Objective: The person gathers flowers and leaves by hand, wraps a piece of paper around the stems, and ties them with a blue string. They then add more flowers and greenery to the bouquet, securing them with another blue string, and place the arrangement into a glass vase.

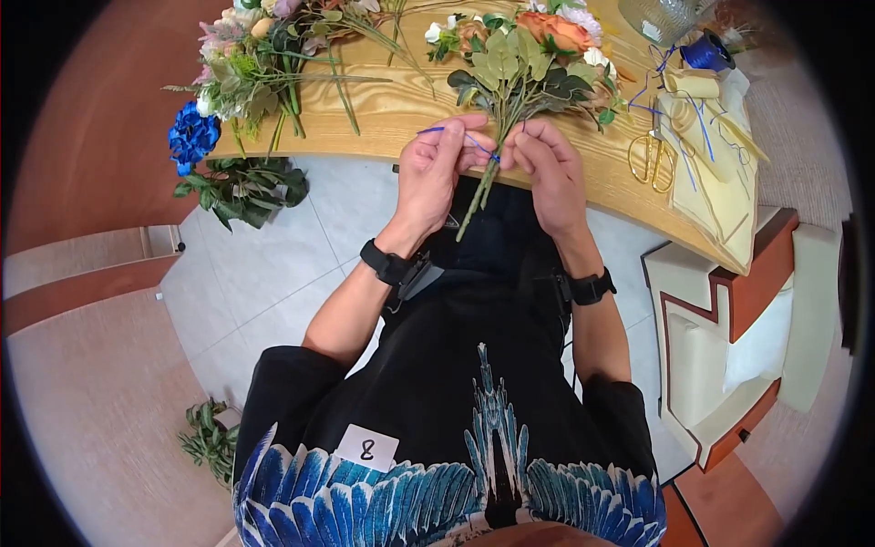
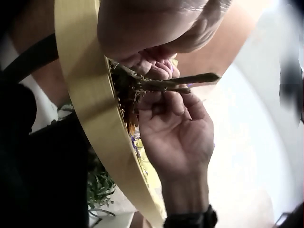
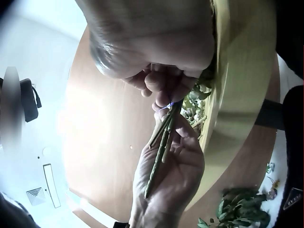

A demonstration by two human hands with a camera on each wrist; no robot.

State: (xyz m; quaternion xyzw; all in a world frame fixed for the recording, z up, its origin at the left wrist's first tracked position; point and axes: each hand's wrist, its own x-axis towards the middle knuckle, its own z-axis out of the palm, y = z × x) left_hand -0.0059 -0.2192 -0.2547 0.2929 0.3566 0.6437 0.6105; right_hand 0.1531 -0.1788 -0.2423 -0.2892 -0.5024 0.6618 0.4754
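The left hand (image 1: 426, 178) pinches a thin blue ribbon (image 1: 495, 157); the right hand (image 1: 551, 173), fingers curled, pinches beside its knot, apparently keeping it taut round the green-stemmed, orange-flowered bouquet (image 1: 515, 77), whose blooms rest just beyond both hands on the yellow wood-grain table (image 1: 365, 139), probably for support.

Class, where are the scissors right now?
The scissors lie at the head view's right, on the table, between the right hand and the cream paper.

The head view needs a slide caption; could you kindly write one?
Left hand and right hand handle blue ribbon at the stems of a bouquet by a wooden table.
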